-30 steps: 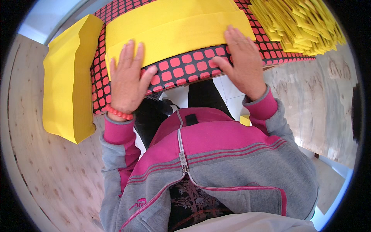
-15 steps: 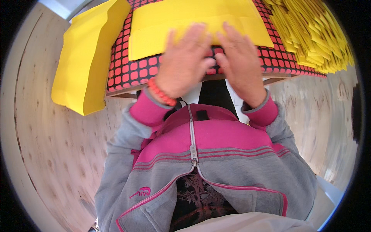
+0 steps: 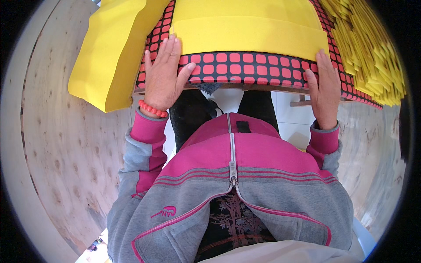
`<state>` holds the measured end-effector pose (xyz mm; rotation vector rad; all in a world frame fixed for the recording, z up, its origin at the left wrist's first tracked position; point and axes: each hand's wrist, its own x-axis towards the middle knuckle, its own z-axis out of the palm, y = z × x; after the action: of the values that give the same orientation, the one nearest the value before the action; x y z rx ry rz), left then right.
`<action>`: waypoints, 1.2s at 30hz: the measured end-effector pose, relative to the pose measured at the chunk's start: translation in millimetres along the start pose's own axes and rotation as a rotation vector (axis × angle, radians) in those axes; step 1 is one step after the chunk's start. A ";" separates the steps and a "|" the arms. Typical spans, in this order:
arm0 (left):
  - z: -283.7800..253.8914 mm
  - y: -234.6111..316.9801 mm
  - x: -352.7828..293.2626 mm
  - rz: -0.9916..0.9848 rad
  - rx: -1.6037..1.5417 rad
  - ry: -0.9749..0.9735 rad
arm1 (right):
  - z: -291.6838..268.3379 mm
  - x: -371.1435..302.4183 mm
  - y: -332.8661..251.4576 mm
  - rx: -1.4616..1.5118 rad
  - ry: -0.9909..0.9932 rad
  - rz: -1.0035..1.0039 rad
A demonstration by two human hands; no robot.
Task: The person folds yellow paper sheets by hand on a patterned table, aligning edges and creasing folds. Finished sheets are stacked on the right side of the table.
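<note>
A flat yellow piece of paper or cloth-like material (image 3: 250, 37) lies on the table, with a crease or fold line running across it near its front edge. My left hand (image 3: 163, 72), with a red beaded bracelet (image 3: 152, 108) at the wrist, rests at the front left corner of the piece, fingers stretched out. At the opposite front corner, my right hand (image 3: 325, 87) touches the edge with its fingertips, its fingers extended and thumb apart. Neither hand grips anything.
A larger yellow folded piece (image 3: 109, 57) hangs over the table's left side. On the right, a thick pile of folded yellow pieces (image 3: 368, 52) reaches the edge. The tabletop (image 3: 234, 68) has a red-and-black square pattern. Wooden boards (image 3: 66, 153) stand at the left.
My hands have moved apart from the middle, the left to the left corner and the right to the right corner. The fold line now lies nearer the sheet's front edge.
</note>
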<state>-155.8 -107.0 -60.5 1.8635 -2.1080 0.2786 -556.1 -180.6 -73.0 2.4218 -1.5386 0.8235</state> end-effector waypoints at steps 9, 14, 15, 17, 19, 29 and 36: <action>2.8 40.4 16.7 0.007 0.038 0.276 | -12.5 14.0 -9.7 -0.132 0.141 0.048; 16.8 99.1 46.9 0.304 -0.222 0.142 | 7.3 27.3 -71.7 0.155 0.035 -0.237; 18.1 99.0 48.4 0.297 -0.238 0.099 | 11.1 27.9 -74.1 0.162 0.023 -0.224; 21.6 95.1 50.8 0.293 -0.265 0.000 | 16.5 27.2 -66.2 0.144 -0.041 -0.220; 21.7 83.9 49.7 0.264 -0.275 0.041 | 14.5 19.0 -45.1 0.145 -0.024 -0.153; 9.2 76.6 72.3 0.289 -0.213 0.034 | -16.4 2.5 12.0 -0.083 0.077 0.047; 6.2 79.5 84.4 0.364 -0.054 0.025 | -0.9 40.8 -32.0 0.156 0.105 -0.254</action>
<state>-243.8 -176.9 -31.4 1.4293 -2.4026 0.3203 -515.4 -197.7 -45.8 2.5653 -1.1380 1.0311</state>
